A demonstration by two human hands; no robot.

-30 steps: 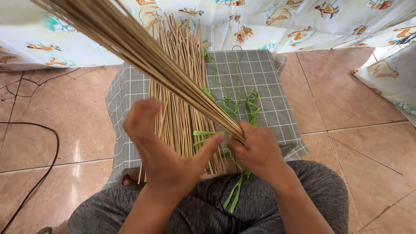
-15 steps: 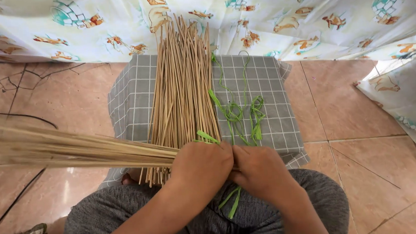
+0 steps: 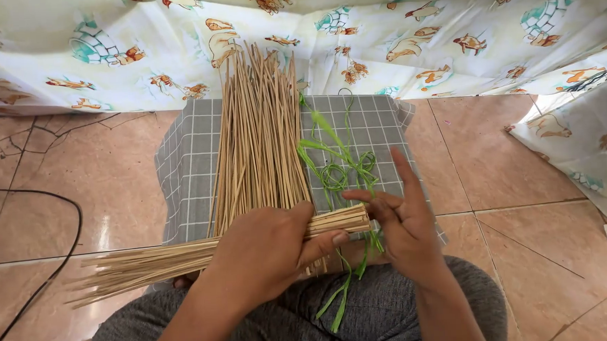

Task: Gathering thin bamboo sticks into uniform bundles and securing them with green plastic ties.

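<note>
My left hand is wrapped around a bundle of thin tan sticks that lies sideways over my lap, its loose ends fanning out to the left. My right hand is flat against the bundle's cut end, fingers apart and holding nothing. A bigger pile of the same sticks lies lengthwise on a grey checked cloth. Green plastic strips curl on the cloth right of the pile, and some hang down between my hands.
A patterned white sheet hangs across the back and down the right side. The floor is tan tile. A black cable loops over the tiles at left. My grey-trousered legs fill the bottom.
The bundle has swung from pointing up and left down to lying sideways across my lap. My right hand has let go of it and now presses flat on its end.
</note>
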